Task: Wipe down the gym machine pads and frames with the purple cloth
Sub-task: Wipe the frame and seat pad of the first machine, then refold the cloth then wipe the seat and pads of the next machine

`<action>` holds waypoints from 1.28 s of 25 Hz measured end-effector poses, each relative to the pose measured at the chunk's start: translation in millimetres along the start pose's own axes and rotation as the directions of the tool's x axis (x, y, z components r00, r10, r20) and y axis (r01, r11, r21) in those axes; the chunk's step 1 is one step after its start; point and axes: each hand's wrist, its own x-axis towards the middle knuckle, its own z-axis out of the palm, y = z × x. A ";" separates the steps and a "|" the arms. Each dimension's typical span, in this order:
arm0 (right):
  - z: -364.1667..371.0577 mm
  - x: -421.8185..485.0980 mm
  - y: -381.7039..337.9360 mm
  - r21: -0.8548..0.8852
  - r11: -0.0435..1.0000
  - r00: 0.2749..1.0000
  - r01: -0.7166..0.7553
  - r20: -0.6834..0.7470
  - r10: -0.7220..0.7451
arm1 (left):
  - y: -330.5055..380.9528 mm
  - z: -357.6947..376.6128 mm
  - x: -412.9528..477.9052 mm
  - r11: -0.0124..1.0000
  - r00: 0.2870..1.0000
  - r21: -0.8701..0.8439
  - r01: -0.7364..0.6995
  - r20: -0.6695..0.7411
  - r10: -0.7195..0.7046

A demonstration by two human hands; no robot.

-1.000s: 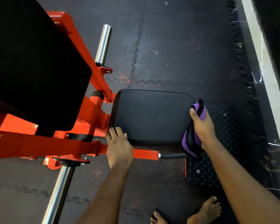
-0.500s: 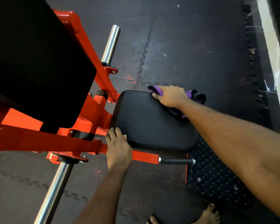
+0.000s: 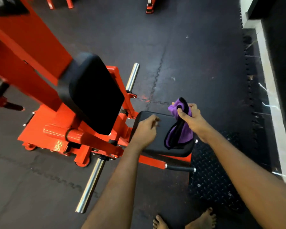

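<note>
My right hand (image 3: 191,118) grips the purple cloth (image 3: 180,128), which has a black edge and hangs bunched above the right part of the black seat pad (image 3: 157,146). My left hand (image 3: 144,129) hovers over the seat pad's left side with fingers loosely curled, holding nothing. A larger black back pad (image 3: 92,93) stands tilted to the left on the orange machine frame (image 3: 56,133).
Two chrome weight pegs (image 3: 91,184) (image 3: 132,76) stick out from the frame. A black-gripped handle (image 3: 180,168) juts out below the seat. A black checker-plate footplate (image 3: 211,176) lies right of the seat. My bare feet (image 3: 185,220) stand on the rubber floor tiles. A wall runs along the right.
The view has pulled back and up. My right hand lifted the cloth off the seat pad's far edge and now holds it bunched. My left hand came off the seat's near left corner.
</note>
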 end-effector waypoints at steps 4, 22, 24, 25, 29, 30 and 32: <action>-24.5 -40.0 -95.9 0.126 0.983 0.991 0.135 -0.039 -0.131 | 106.5 -32.1 -15.8 0.976 0.986 -0.142 -0.166 -0.006 0.167; -242.5 -58.9 -259.1 0.262 0.946 0.963 0.191 0.138 -0.233 | 365.6 -30.0 42.0 0.912 0.918 -0.117 -0.393 -0.112 0.381; -258.6 -58.8 -261.8 0.269 0.939 0.965 0.212 0.093 -0.244 | 386.7 -22.5 43.4 0.904 0.908 -0.096 -0.417 -0.078 0.411; -265.7 -57.9 -261.6 0.266 0.937 0.967 0.227 0.055 -0.249 | 394.0 -18.3 44.4 0.894 0.900 -0.105 -0.435 -0.045 0.433; -303.8 -50.2 -264.9 0.275 0.929 0.967 0.247 -0.009 -0.255 | 422.2 4.6 57.8 0.859 0.863 -0.093 -0.504 -0.018 0.505; -313.7 -47.2 -264.8 0.288 0.926 0.966 0.245 0.004 -0.257 | 428.7 8.8 65.1 0.855 0.860 -0.099 -0.509 -0.036 0.509; -334.3 -39.1 -262.0 0.309 0.919 0.968 0.243 -0.011 -0.252 | 439.4 16.0 81.9 0.855 0.862 -0.111 -0.507 -0.072 0.502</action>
